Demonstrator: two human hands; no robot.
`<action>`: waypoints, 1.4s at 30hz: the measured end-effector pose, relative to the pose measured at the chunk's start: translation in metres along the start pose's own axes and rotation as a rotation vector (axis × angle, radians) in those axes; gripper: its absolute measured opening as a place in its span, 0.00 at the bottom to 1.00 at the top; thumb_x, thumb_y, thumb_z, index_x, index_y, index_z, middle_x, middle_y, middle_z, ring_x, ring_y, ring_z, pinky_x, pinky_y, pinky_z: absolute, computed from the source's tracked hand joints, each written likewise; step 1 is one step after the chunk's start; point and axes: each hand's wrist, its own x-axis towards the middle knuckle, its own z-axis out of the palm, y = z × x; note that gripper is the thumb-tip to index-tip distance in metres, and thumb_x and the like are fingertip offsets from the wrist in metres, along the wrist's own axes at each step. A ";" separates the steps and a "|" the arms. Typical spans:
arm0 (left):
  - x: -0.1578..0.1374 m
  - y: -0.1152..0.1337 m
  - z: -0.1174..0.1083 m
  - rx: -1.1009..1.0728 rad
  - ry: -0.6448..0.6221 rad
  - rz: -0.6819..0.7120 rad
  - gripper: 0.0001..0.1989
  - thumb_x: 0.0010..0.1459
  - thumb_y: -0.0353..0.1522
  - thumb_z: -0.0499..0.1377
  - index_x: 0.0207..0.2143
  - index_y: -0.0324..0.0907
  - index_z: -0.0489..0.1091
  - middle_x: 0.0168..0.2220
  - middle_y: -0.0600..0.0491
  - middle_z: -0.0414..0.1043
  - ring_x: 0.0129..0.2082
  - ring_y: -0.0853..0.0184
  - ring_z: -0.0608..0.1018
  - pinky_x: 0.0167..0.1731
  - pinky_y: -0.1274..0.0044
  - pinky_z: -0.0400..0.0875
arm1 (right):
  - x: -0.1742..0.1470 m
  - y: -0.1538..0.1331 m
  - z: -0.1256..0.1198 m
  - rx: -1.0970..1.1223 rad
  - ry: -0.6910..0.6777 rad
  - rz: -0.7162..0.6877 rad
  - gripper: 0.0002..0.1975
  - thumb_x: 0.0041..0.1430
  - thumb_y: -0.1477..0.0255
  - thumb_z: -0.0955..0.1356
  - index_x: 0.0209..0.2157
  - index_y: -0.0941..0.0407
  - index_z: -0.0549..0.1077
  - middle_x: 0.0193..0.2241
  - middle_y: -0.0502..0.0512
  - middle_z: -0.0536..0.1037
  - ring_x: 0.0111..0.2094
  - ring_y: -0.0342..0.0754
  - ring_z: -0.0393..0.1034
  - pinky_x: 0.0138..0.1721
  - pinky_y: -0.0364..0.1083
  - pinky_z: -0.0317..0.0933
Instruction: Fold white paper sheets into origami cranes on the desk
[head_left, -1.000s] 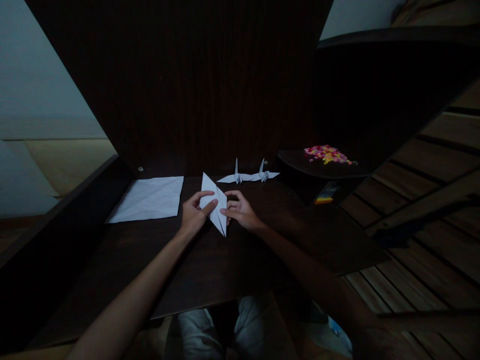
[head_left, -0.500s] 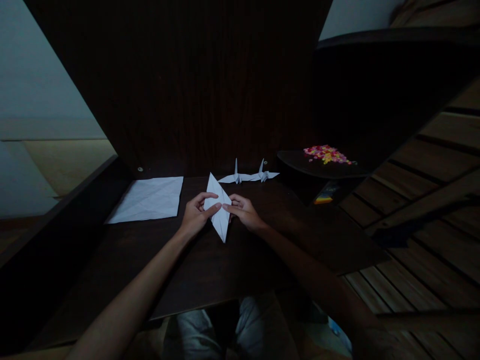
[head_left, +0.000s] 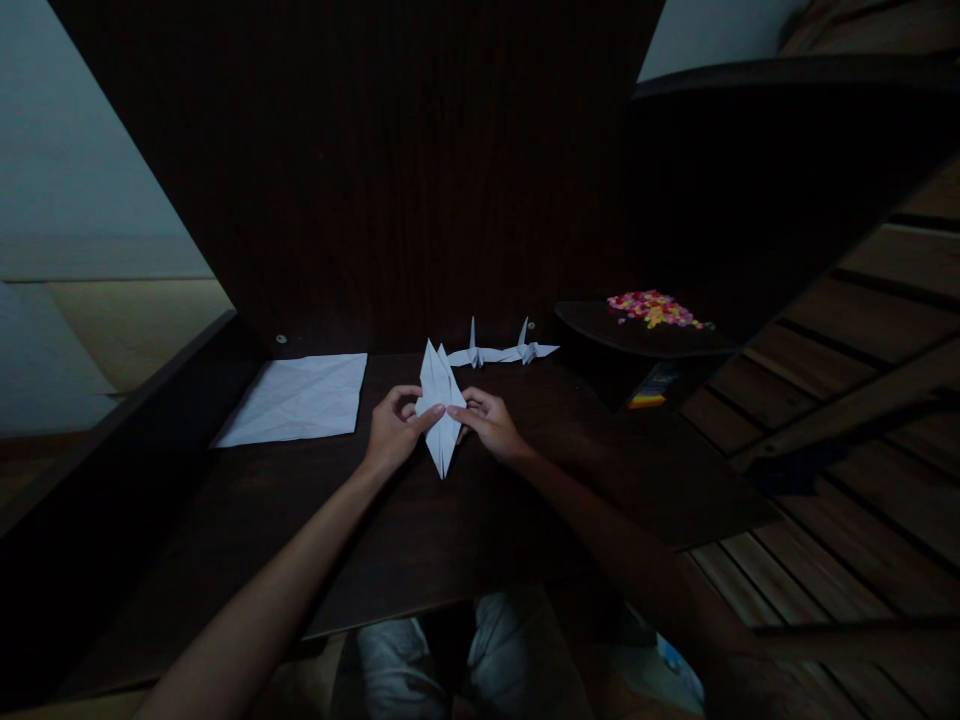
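A folded white origami paper (head_left: 442, 385), shaped like a long diamond, is held between both hands above the dark desk. Two points show side by side at its far end, with a gap between them. My left hand (head_left: 395, 425) pinches its left edge, the thumb lying on top near the middle. On the right edge my right hand (head_left: 489, 425) grips it the same way, fingers curled underneath and partly hidden. Just behind the paper stand two white paper cranes (head_left: 475, 355), wing to wing against the back panel.
A creased white paper sheet (head_left: 300, 398) lies flat on the desk (head_left: 420, 560) at left. On a small raised shelf (head_left: 592, 325) at right is a pile of colourful small pieces (head_left: 656, 309). A low side wall (head_left: 135, 400) bounds the desk's left.
The paper's far end has parted into two points and it is turned slightly more upright. My left fingers have drawn back a little to the left edge; my right hand barely moved.
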 end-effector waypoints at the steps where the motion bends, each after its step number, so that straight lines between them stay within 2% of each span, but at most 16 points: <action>1: -0.001 0.000 0.000 0.056 0.018 0.046 0.21 0.41 0.37 0.69 0.37 0.40 0.67 0.27 0.55 0.72 0.24 0.69 0.75 0.24 0.77 0.70 | 0.000 0.000 0.000 -0.003 0.001 0.001 0.17 0.44 0.59 0.74 0.27 0.56 0.68 0.22 0.47 0.73 0.22 0.43 0.70 0.18 0.41 0.68; 3: -0.002 0.002 -0.001 0.176 0.063 0.175 0.19 0.43 0.37 0.68 0.36 0.40 0.69 0.32 0.53 0.71 0.28 0.69 0.74 0.26 0.78 0.70 | 0.000 0.000 0.002 -0.008 0.005 -0.001 0.18 0.44 0.58 0.73 0.26 0.56 0.68 0.22 0.47 0.73 0.22 0.43 0.70 0.18 0.42 0.68; 6: -0.004 0.004 -0.002 0.334 0.113 0.362 0.15 0.47 0.37 0.66 0.37 0.41 0.72 0.39 0.51 0.70 0.37 0.66 0.74 0.35 0.75 0.71 | 0.000 0.001 0.003 -0.025 0.018 -0.022 0.18 0.45 0.56 0.72 0.26 0.56 0.67 0.22 0.47 0.71 0.22 0.43 0.69 0.18 0.42 0.69; 10: -0.006 0.007 -0.003 0.472 0.175 0.478 0.14 0.49 0.38 0.65 0.38 0.42 0.74 0.39 0.50 0.69 0.39 0.64 0.73 0.37 0.74 0.69 | -0.001 0.005 0.005 -0.068 0.040 -0.072 0.18 0.47 0.56 0.72 0.26 0.56 0.68 0.21 0.47 0.70 0.21 0.42 0.68 0.18 0.41 0.67; 14: -0.008 0.008 -0.003 0.524 0.202 0.517 0.15 0.50 0.39 0.64 0.40 0.44 0.75 0.36 0.51 0.69 0.37 0.65 0.72 0.34 0.74 0.68 | -0.002 0.007 0.006 -0.090 0.053 -0.074 0.18 0.48 0.56 0.71 0.28 0.56 0.68 0.21 0.48 0.71 0.20 0.42 0.69 0.17 0.40 0.65; 17: -0.010 0.009 -0.002 0.522 0.147 0.510 0.14 0.53 0.38 0.63 0.42 0.44 0.75 0.33 0.53 0.72 0.33 0.66 0.73 0.34 0.75 0.68 | -0.003 0.007 0.006 -0.111 0.060 -0.079 0.17 0.49 0.57 0.70 0.30 0.56 0.69 0.22 0.48 0.73 0.21 0.42 0.69 0.18 0.40 0.65; 19: -0.012 0.010 -0.001 0.513 0.117 0.504 0.12 0.54 0.37 0.61 0.41 0.43 0.75 0.31 0.53 0.74 0.31 0.67 0.73 0.34 0.75 0.68 | -0.004 0.007 0.007 -0.129 0.058 -0.088 0.15 0.50 0.58 0.70 0.30 0.56 0.70 0.22 0.48 0.73 0.21 0.42 0.69 0.18 0.40 0.66; 24: -0.014 0.012 0.002 0.526 0.145 0.522 0.10 0.55 0.37 0.60 0.37 0.42 0.75 0.32 0.53 0.75 0.31 0.67 0.75 0.34 0.76 0.69 | -0.006 0.007 0.009 -0.159 0.082 -0.110 0.13 0.50 0.59 0.70 0.29 0.55 0.70 0.22 0.49 0.73 0.20 0.42 0.69 0.19 0.41 0.66; 28: -0.018 0.015 0.003 0.536 0.147 0.596 0.08 0.56 0.34 0.60 0.36 0.42 0.75 0.31 0.52 0.76 0.30 0.67 0.76 0.34 0.76 0.69 | -0.008 0.007 0.010 -0.166 0.101 -0.113 0.13 0.50 0.60 0.70 0.29 0.55 0.70 0.22 0.49 0.73 0.21 0.43 0.69 0.20 0.42 0.67; 32: -0.020 0.015 0.004 0.504 0.102 0.661 0.08 0.56 0.32 0.59 0.37 0.43 0.76 0.34 0.50 0.77 0.33 0.66 0.77 0.36 0.75 0.71 | -0.009 0.006 0.010 -0.163 0.093 -0.126 0.12 0.51 0.61 0.70 0.31 0.56 0.71 0.23 0.49 0.74 0.22 0.43 0.70 0.21 0.42 0.67; 37: -0.021 0.011 0.003 0.520 0.008 0.638 0.12 0.57 0.31 0.57 0.43 0.46 0.76 0.39 0.50 0.77 0.38 0.64 0.78 0.41 0.72 0.73 | -0.009 0.005 0.009 -0.205 0.083 -0.177 0.13 0.53 0.60 0.69 0.30 0.55 0.70 0.23 0.49 0.72 0.21 0.42 0.69 0.20 0.41 0.65; 42: -0.021 0.011 0.003 0.473 -0.046 0.650 0.15 0.55 0.32 0.59 0.46 0.44 0.74 0.44 0.48 0.76 0.42 0.62 0.78 0.45 0.71 0.72 | -0.011 0.000 0.007 -0.278 0.076 -0.227 0.14 0.55 0.58 0.67 0.30 0.56 0.69 0.21 0.48 0.70 0.19 0.40 0.65 0.19 0.39 0.62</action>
